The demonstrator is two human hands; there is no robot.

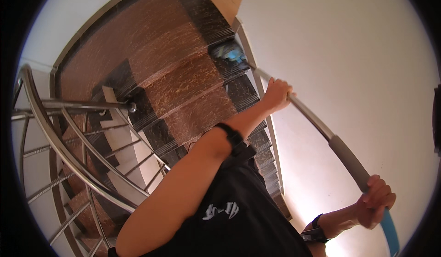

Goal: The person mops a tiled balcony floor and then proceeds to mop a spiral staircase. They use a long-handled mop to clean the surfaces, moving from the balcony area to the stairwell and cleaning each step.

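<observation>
Beyond the closer left hand [277, 94] lies the mop head [228, 52], its pole [312, 117] slanting back to the right hand [377, 202]; both grip it.

The shirt [243, 235] is black and loose, with a white marking [231, 209] of sharp, angular strokes printed on it. A plain black band [235, 138] circles the left arm. The right forearm wears another black strap [316, 221], a greyish flat piece [313, 234] beside it. Left hand [277, 95] and right hand [376, 202] are bare.
</observation>
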